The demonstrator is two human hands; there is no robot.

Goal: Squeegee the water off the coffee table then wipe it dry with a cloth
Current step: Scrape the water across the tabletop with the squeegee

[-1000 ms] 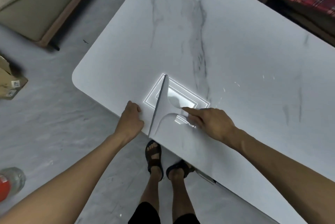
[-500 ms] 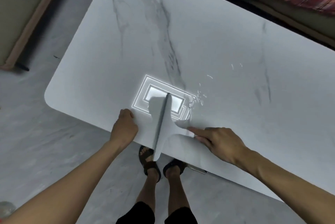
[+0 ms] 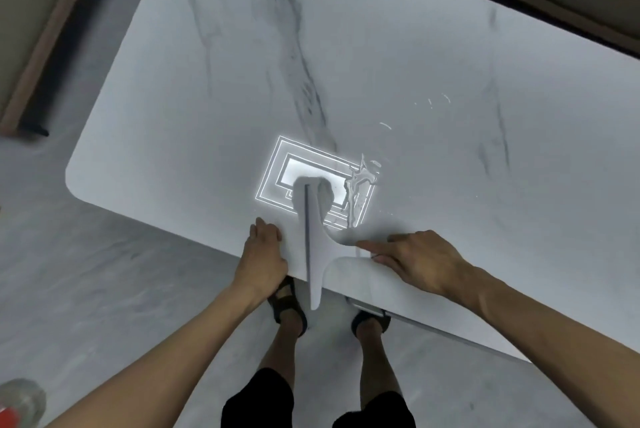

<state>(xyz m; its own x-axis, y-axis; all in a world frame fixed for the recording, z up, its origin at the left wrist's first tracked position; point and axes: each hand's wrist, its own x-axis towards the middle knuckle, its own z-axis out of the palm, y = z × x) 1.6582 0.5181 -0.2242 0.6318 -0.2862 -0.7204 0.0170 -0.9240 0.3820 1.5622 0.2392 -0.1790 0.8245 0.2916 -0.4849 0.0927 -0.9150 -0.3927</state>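
Head view: right hand (image 3: 419, 261) grips the white squeegee (image 3: 313, 247) at the marble coffee table (image 3: 450, 46) near edge, left hand (image 3: 265, 254) curled empty alongside. Squeegeeing underway; puddle (image 3: 360, 185) right of blade likely needs another pass.

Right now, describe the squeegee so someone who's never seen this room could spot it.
Find the white marble coffee table and follow its near edge to where the two hands rest. Between them lies the squeegee, its handle in the right hand and one end sticking out past the table edge. It is pale like the table, but a thin dark blade strip marks it.
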